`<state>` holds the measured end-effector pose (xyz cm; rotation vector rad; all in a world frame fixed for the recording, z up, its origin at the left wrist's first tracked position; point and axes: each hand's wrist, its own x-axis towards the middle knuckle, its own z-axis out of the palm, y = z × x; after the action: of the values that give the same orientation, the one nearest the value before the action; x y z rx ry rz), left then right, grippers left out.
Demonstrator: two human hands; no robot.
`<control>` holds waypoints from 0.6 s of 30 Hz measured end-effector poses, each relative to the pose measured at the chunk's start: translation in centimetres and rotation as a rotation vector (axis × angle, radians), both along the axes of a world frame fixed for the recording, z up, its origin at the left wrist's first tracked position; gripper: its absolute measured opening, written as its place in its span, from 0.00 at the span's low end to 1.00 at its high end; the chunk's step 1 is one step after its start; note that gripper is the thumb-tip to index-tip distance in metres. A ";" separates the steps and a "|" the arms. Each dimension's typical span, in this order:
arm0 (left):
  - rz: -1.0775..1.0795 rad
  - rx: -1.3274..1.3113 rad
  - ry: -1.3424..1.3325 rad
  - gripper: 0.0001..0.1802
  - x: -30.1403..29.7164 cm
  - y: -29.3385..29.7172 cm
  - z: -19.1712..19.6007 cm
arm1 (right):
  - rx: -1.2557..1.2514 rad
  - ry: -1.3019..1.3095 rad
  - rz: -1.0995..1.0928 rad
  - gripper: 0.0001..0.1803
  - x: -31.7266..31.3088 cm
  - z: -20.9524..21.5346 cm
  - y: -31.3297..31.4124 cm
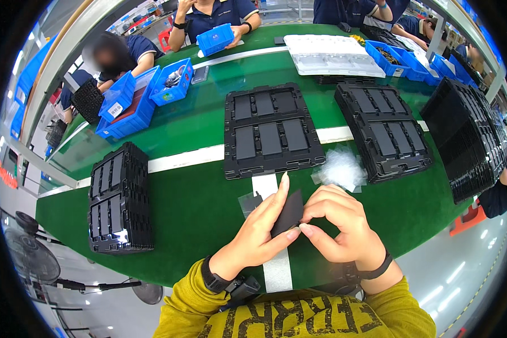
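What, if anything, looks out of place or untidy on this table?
The pile of clear film sheets, just beyond the right hand: its sheets lie loose, fanned at uneven angles, whereas the nearby black trays hold their dark rectangular panels in neat rows. I see no spill; fine damage is too small to tell.

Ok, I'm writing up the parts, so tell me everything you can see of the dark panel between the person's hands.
The panel is a thin, flat, dark grey piece with straight edges; it looks matte, its material unclear. It is held tilted above the green table, over the white stripe. The left hand grips it, thumb across its lower end. The right hand has thumb and forefinger at its lower right edge; whether they pinch it is unclear.
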<state>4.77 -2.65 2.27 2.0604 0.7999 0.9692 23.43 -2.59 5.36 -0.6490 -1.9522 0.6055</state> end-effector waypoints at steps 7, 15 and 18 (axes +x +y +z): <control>0.015 0.024 0.008 0.40 0.2 0.0 -0.2 | 0.061 0.000 0.003 0.07 -0.3 -0.3 0.2; 0.018 -0.047 -0.005 0.40 0.2 -0.2 -0.4 | 0.000 -0.026 0.026 0.07 -0.3 -0.3 0.0; 0.007 -0.035 -0.009 0.39 0.1 -0.2 -0.5 | -0.022 -0.024 0.037 0.08 -0.4 -0.4 -0.1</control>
<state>4.92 -2.88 1.77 2.0233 0.8148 0.9608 23.01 -2.66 5.01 -0.6373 -1.9858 0.6458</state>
